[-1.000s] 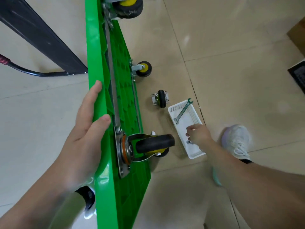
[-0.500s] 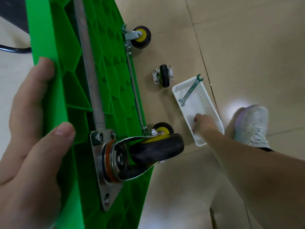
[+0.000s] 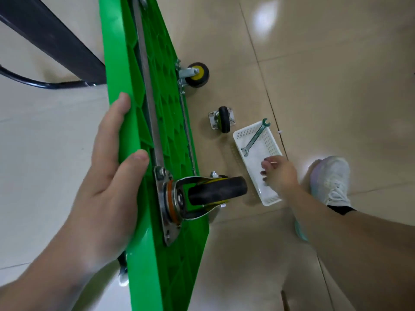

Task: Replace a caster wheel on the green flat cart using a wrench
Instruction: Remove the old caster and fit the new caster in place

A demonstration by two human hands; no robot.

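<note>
left hand [image 3: 107,187] grips the edge of the upended green plastic flat cart [image 3: 166,104]. a loose black caster wheel [image 3: 223,118] lies on the floor beside a white perforated basket [image 3: 256,160] holding the steel wrench [image 3: 254,139]. right hand [image 3: 280,176] curls its fingers over the basket; i cannot tell whether it holds anything.

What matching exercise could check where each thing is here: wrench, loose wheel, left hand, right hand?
Things:
1 wrench
2 loose wheel
3 left hand
4 right hand

Places:
a on the floor beside the basket
b gripping the edge of the green cart
c propped in the basket, head over its rim
d over the near end of the basket

Pairs: 1-c, 2-a, 3-b, 4-d.
</note>
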